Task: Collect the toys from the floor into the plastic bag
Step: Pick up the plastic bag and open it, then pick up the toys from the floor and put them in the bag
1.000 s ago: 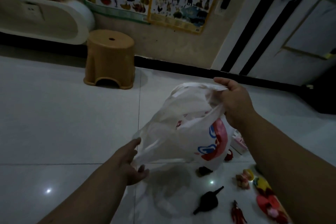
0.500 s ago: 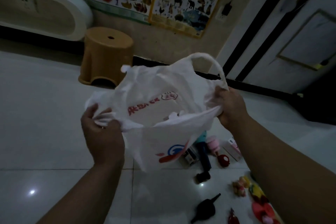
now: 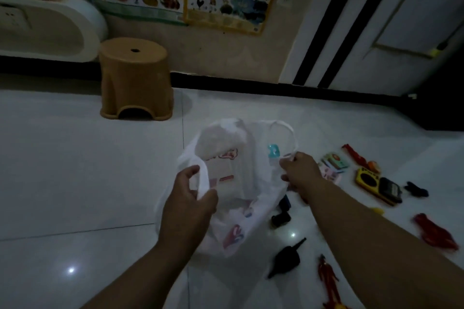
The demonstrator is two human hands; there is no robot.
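A white plastic bag (image 3: pixel 241 170) with red and blue print hangs spread open between my hands, low over the floor. My left hand (image 3: pixel 188 206) grips its near-left handle, and my right hand (image 3: pixel 300 173) grips the right handle. Toys lie scattered on the tiles to the right: a black toy with a pointed tip (image 3: pixel 287 259), a small dark toy (image 3: pixel 281 218), a red figure (image 3: pixel 327 280), a red creature (image 3: pixel 435 232), a yellow-and-black toy (image 3: pixel 378 183) and picture cards (image 3: pixel 335 162). Part of a blue toy (image 3: pixel 273 153) shows by the bag's rim.
A brown plastic stool (image 3: pixel 135 78) stands on the floor near the wall at the back left. A white rounded cabinet (image 3: pixel 50 27) is at the far left. Posters hang on the wall, and a door is at the right. The floor is glossy white tile (image 3: pixel 75 170).
The bag has dropped lower toward the floor and its mouth is spread wider. Both hands moved down with it, and my view tilted so more toys show at the right.
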